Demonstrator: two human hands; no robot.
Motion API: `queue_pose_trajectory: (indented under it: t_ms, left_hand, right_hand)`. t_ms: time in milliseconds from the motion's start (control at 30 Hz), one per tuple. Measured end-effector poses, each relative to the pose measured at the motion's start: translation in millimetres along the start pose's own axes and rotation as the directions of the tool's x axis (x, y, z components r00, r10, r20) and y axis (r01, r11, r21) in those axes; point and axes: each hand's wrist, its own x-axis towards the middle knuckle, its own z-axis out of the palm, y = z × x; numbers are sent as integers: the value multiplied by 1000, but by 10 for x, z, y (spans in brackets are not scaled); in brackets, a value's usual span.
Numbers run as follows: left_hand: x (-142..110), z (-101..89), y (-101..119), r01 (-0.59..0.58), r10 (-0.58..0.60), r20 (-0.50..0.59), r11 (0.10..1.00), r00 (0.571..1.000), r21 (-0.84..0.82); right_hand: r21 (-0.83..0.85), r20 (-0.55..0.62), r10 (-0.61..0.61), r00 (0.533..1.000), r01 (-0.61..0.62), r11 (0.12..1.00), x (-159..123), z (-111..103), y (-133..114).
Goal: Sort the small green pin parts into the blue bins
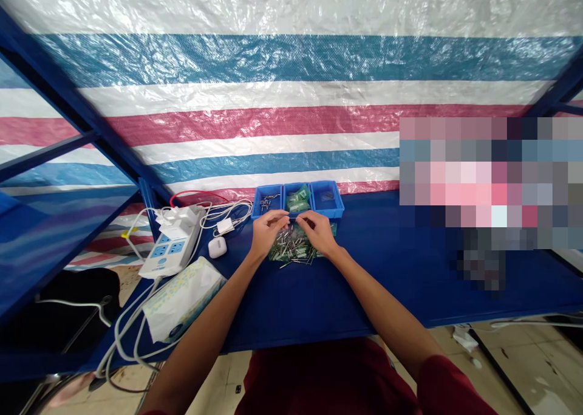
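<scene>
My left hand [268,228] and my right hand [318,229] meet over a pile of thin metal pins and small green packets [294,245]. The fingers of both hands are pinched, with a slim, small piece between them too tiny to make out. Just behind my hands stand three joined blue bins. The left bin [255,203] holds loose metal pins [268,201]. Green packets [298,199] fill the middle bin, partly hidden behind my fingers. In the right bin [336,212] lie a few small clear or grey pieces.
On the left are a power strip [169,251] with plugs, tangled white cables [239,209], a white earbud case [217,247] and a tissue pack [184,299]. A blue table [387,269] runs right, toward a pixelated area. Striped plastic sheeting [291,62] hangs behind.
</scene>
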Motion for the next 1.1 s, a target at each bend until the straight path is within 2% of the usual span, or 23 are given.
queue_pose_trajectory:
  t_ms: [200,400,467,567,667,733,800,933,1100]
  left_hand:
    - [37,70,-101,162,-171,-8,945,985,-283]
    - [52,75,-132,74,-91,-38,943,995,-324]
    - [51,40,-114,47,-57,-32,962,998,-270]
    - [24,-14,-81,-35,35,-1,999,999,-4]
    - [-14,-39,-50,-164,158,44,948,986,273]
    - [-27,-40,-32,-235,224,70,905,972,354]
    - [-26,-39,-19,-268,257,81,885,963,382]
    - [2,-48,-35,-263,241,104,889,965,375]
    - [10,-47,-83,-165,150,72,942,986,292]
  right_hand:
    - [57,-33,23,999,-21,998,-1,20,19]
    - [18,-68,53,996,-52,999,-1,37,29]
    - [7,-91,90,992,-89,996,2,30,29]
    - [-5,-111,117,987,-118,993,7,15,29]
    - [-18,-123,121,985,-124,992,8,6,30]
    - [-24,-128,119,984,-124,992,8,3,27]
    - [-30,-133,123,983,-128,991,10,0,18]
    - [-32,-148,137,979,-143,989,14,-10,0]
    - [-22,-133,118,984,-122,992,11,-14,16]
